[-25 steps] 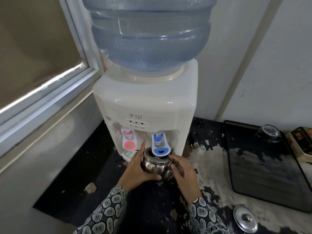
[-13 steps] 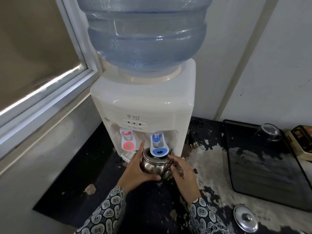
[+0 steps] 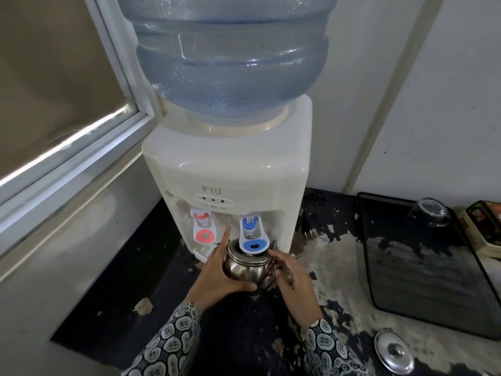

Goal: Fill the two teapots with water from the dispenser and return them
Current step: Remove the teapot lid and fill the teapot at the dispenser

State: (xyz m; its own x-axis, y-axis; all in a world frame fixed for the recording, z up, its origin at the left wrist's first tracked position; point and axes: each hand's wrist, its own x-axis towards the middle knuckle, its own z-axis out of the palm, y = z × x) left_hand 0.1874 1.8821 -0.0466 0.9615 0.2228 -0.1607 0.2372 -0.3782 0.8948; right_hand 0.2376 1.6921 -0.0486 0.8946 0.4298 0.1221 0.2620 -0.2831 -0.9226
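Observation:
A small steel teapot (image 3: 245, 270), lid off, sits under the blue tap (image 3: 252, 241) of the white water dispenser (image 3: 230, 169). My left hand (image 3: 217, 275) cups the pot's left side, its forefinger pointing up between the two taps. Around the pot's handle on the right side, my right hand (image 3: 291, 283) is closed. The blue lever rests over the pot's open mouth. I cannot tell whether water is flowing. A steel lid (image 3: 394, 351) lies on the counter at the lower right.
A big blue water bottle (image 3: 227, 58) tops the dispenser. The red tap (image 3: 202, 229) is to the left. A dark tray (image 3: 428, 267) with an upturned glass (image 3: 429, 213) lies right, next to a tin box (image 3: 485, 226). A window frame runs along the left wall.
Both hands and the teapot keep their place under the blue tap. Only the view has shifted slightly.

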